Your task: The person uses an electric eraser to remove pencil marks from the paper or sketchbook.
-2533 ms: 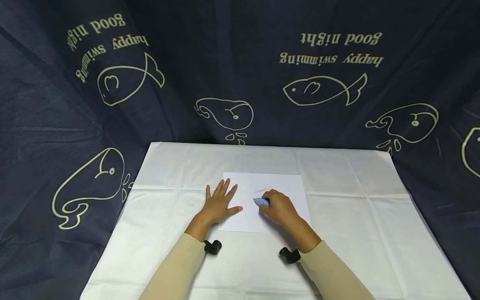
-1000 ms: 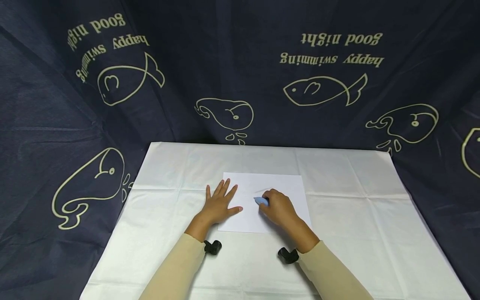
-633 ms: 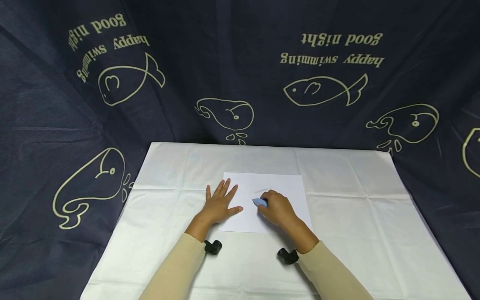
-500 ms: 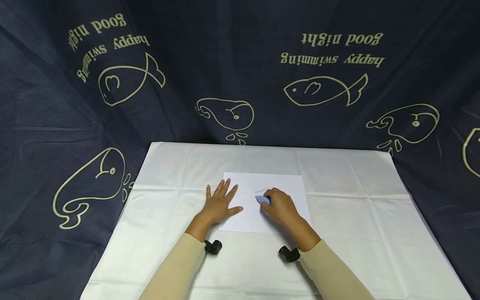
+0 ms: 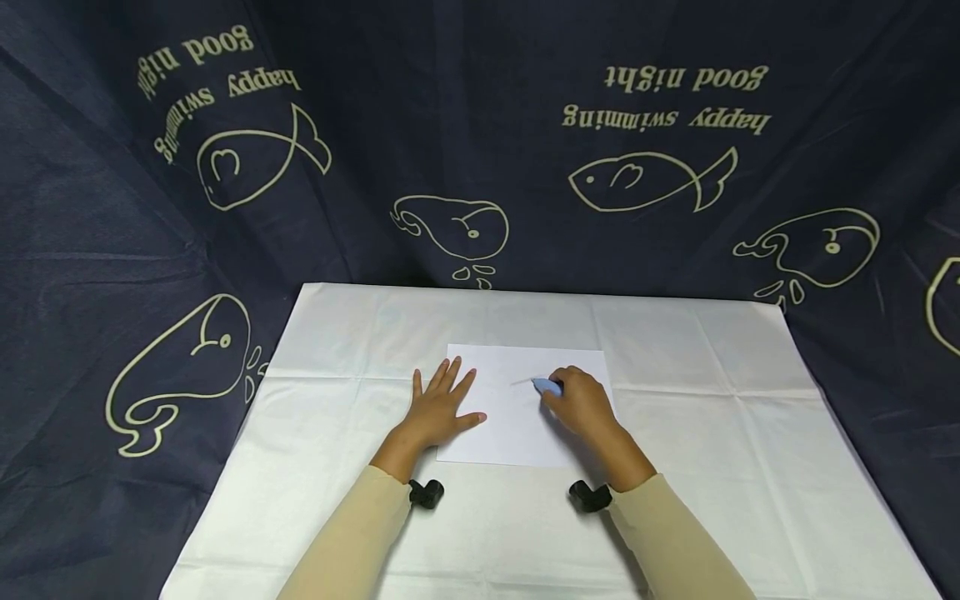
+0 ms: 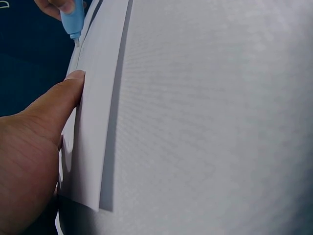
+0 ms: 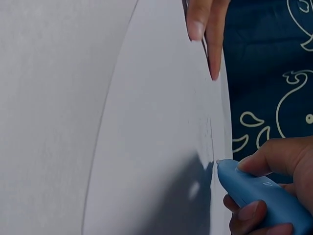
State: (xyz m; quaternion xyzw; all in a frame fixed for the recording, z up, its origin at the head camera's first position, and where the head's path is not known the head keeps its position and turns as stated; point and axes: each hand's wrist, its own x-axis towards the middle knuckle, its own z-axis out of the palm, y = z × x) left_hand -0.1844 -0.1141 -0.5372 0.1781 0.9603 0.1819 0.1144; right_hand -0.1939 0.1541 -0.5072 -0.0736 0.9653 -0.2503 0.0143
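A white sheet of paper (image 5: pixel 502 437) lies on the white-covered table. My left hand (image 5: pixel 435 414) rests on its left part with fingers spread, and the left thumb (image 6: pixel 61 95) presses on the paper in the left wrist view. My right hand (image 5: pixel 585 404) grips a chunky light-blue pen-shaped tool (image 7: pixel 259 191) with a small whitish tip. The right thumb lies along the tool's top and the fingers curl beneath it. The tool's tip is right at the paper, by the right end of a thin grey line (image 5: pixel 521 382). Faint marks show near that line in the right wrist view.
White cloth (image 5: pixel 697 433) with fold creases covers the table. Behind it hangs a dark blue curtain (image 5: pixel 525 250) printed with fish, whales and upside-down lettering. A small black wrist camera (image 5: pixel 427 494) sits at the left cuff, another black camera (image 5: pixel 590 496) at the right.
After small back-and-forth shifts, my right hand has moved right and slightly away from me with the blue tool. More of the thin line now shows. The left hand has stayed put.
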